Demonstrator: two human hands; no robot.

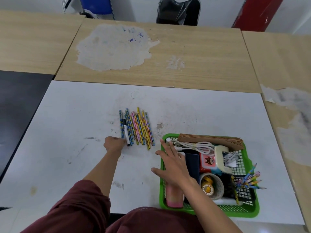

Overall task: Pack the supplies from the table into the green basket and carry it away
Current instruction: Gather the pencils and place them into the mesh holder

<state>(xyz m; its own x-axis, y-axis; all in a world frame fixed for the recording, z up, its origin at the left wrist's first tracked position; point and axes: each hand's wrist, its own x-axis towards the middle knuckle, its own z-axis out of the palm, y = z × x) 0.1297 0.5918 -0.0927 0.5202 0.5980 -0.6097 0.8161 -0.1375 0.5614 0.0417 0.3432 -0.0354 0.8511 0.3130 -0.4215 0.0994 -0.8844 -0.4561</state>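
Several patterned pencils (139,126) lie in a loose row on the white table (67,132), with a black-and-white marker (125,132) among them at the left. My left hand (114,143) touches the near ends of the leftmost pencils and the marker, fingers curled. The green basket (249,211) stands at the front right, holding brown envelopes, a white cable, a cream tape dispenser, tape rolls, a dark notebook, a pink bottle and a bunch of pencils (250,179). My right hand (171,165) hovers with spread fingers over the basket's left rim.
Wooden tables (185,64) with worn patches adjoin the white table at the back and right. A black surface (20,101) lies at the left. A black chair (178,10) and a blue one stand behind the far table.
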